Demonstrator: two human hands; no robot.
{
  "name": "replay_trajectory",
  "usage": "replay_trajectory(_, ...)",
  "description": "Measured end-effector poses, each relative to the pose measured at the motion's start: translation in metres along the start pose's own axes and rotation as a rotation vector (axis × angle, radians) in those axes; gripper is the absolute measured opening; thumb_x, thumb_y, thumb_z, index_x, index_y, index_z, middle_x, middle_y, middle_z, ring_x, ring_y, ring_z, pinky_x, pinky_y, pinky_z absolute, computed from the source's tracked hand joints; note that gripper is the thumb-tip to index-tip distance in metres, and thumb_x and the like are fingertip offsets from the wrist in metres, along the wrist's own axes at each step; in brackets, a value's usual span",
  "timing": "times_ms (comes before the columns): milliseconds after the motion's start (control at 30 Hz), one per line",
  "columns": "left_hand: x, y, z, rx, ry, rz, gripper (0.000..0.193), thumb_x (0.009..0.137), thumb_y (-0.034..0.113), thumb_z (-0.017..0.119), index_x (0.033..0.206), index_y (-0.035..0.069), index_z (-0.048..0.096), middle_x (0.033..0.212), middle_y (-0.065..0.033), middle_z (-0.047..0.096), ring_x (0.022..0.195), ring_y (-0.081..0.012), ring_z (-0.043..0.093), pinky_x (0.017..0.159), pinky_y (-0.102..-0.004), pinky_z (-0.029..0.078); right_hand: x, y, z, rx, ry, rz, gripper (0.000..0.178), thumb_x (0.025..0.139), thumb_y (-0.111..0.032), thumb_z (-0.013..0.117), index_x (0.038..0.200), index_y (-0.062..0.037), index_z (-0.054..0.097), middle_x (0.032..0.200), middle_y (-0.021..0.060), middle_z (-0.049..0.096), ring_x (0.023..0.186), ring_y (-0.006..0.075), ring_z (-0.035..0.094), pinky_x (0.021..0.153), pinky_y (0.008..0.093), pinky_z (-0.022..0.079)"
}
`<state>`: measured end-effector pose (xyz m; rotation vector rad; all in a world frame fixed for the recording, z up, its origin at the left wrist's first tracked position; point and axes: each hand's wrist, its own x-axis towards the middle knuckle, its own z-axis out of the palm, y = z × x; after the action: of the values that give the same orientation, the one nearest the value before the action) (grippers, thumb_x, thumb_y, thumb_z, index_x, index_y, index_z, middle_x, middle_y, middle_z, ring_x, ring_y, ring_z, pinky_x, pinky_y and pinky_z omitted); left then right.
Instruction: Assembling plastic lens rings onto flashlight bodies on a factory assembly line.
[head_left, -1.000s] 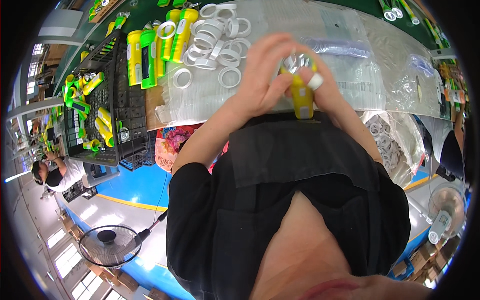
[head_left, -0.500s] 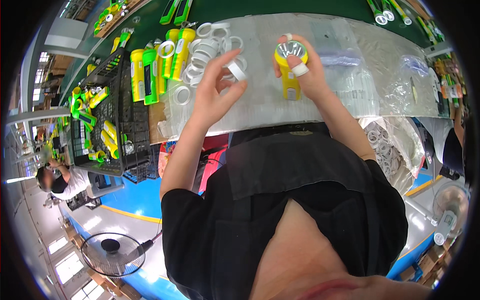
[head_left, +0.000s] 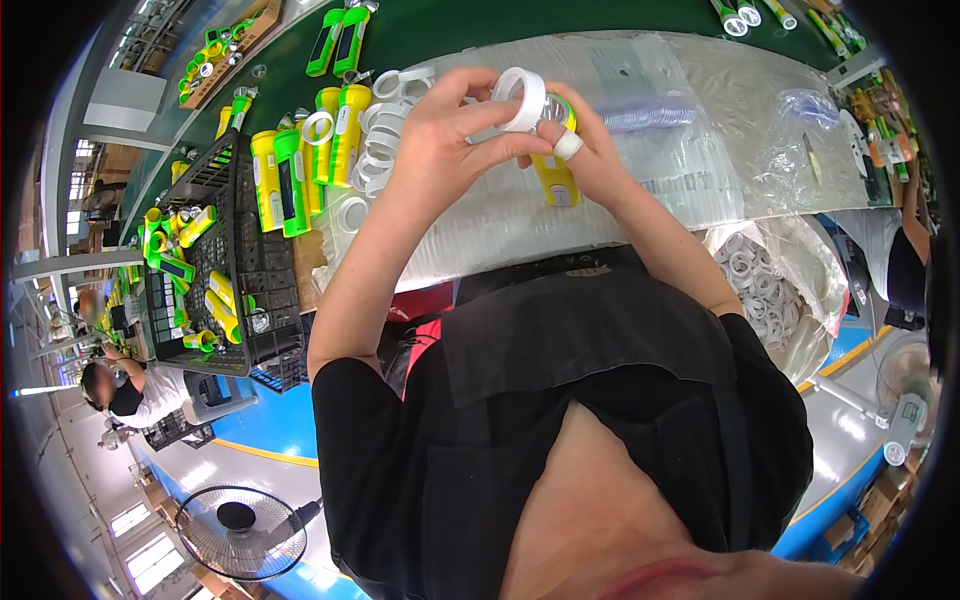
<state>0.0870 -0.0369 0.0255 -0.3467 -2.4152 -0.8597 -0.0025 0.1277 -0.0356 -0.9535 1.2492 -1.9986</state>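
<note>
Between the fingers of my left hand (head_left: 445, 140) is a white plastic ring (head_left: 532, 100), held up by its rim. My right hand (head_left: 600, 160) grips a yellow flashlight (head_left: 556, 182) with a green edge at its head; white tape wraps the thumb. The ring sits at the flashlight's head and partly covers its reflector; whether the two touch I cannot tell. Loose white rings (head_left: 380, 135) lie heaped just left of my left hand. Beyond them, several yellow and green flashlights (head_left: 292, 180) lie side by side.
A black crate (head_left: 255, 300) with flashlights stands at the left. Plastic sheeting (head_left: 680, 185) covers the table, with a clear plastic bag (head_left: 800, 130) at its right. A sack of white rings (head_left: 765, 290) is below the right edge. A person (head_left: 140, 385) sits at far left.
My left hand has carried the white ring right, from beside the heap to the flashlight's head. My right hand and the flashlight have shifted slightly left.
</note>
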Motion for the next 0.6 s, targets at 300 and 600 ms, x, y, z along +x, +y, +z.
replay_trajectory(300,0.013,0.009,0.003,0.042,-0.074,0.082,0.041,0.067,0.030,0.084,0.097,0.008,0.068,0.104,-0.0100,0.060,0.090,-0.0287,0.062,0.073,-0.0374,0.052,0.003,-0.050,-0.042,-0.815,-0.018,-0.376,0.040,0.080,-0.019,0.078,0.115,-0.0064,0.063,0.112,0.0074,0.065,0.106,0.0208,0.061,0.092,0.0325,0.048)
replay_trajectory(600,0.016,0.013,0.039,-0.087,-0.102,-0.073,0.042,0.070,0.022,0.085,0.099,0.010,0.056,0.093,-0.0051,0.069,0.079,-0.0220,0.066,0.071,-0.0322,0.054,0.034,-0.126,-0.044,-1.290,-0.667,-0.149,0.033,0.077,-0.007,0.071,0.106,-0.0001,0.057,0.090,0.0078,0.051,0.081,0.0227,0.054,0.072,0.0337,0.047)
